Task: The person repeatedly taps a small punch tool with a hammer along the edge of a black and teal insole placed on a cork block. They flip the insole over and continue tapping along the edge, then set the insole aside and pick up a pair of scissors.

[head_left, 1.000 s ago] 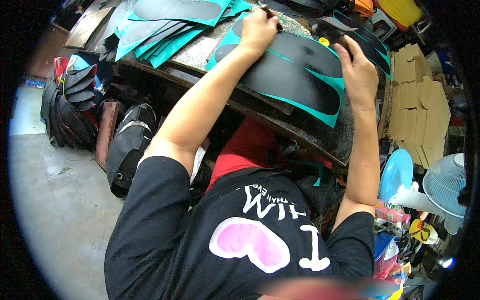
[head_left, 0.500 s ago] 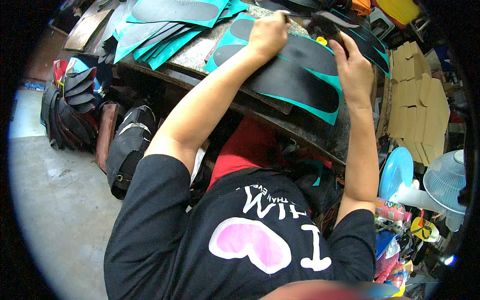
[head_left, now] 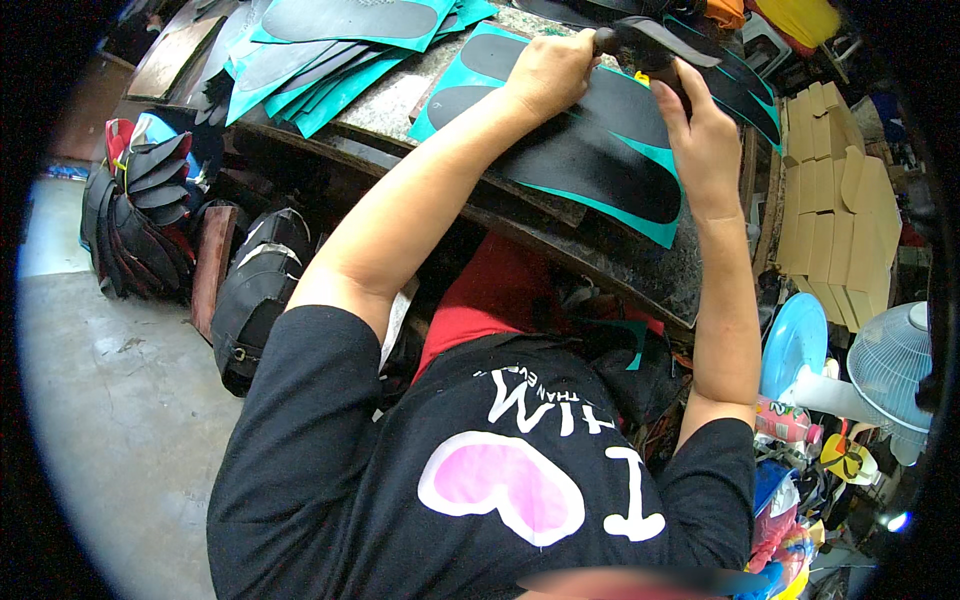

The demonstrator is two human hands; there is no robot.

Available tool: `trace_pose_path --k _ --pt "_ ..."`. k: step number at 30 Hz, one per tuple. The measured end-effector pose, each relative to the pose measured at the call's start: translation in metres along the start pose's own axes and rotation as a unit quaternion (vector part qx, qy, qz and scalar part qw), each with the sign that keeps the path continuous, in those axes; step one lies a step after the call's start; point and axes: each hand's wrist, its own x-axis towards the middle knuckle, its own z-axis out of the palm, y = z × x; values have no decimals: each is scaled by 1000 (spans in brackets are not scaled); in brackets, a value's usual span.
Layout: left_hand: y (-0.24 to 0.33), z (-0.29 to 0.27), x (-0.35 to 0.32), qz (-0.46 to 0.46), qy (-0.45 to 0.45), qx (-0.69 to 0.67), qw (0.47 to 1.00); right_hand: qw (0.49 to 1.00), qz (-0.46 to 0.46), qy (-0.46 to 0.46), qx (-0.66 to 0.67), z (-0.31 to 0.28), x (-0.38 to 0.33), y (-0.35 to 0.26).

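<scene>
My left hand [head_left: 550,78] is closed in a fist over the far edge of a teal sheet [head_left: 655,232] with black sole-shaped pieces [head_left: 590,165] on it. A dark, rounded end shows beyond its knuckles; what the fist holds is mostly hidden. Thumb and fingers of my right hand [head_left: 708,135] are closed round the handle-like lower part of a black object [head_left: 640,45]. That object has a curved grey edge along its top, and its kind is unclear. The dark end by my left fist meets or overlaps it. A small yellow thing [head_left: 642,77] shows just below.
More teal sheets with black soles [head_left: 350,22] are piled at the table's far left. Flat tan cartons [head_left: 825,210] stand at right, above a fan [head_left: 890,350] and a blue round lid-like thing [head_left: 793,345]. Bundled black soles [head_left: 140,215] and a black bag [head_left: 265,300] lie at left.
My left fist has shifted slightly right, toward the black object. My right hand has moved slightly left, and the black object appears sharper and a little higher.
</scene>
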Motion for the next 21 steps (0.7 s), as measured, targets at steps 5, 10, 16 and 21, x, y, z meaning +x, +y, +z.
trace_pose_path --k 5,10,16,21 --pt "-13 -18 8 -250 200 -418 850 981 172 -94 -8 1 -23 41" --pt "-38 -47 7 -242 93 -282 924 971 210 -93 71 -11 -27 47" --pt "-32 -35 -9 -254 48 -286 923 964 200 -90 149 -11 -14 30" --pt "-34 -41 -7 -175 0 -134 976 964 101 -19 244 -30 8 6"
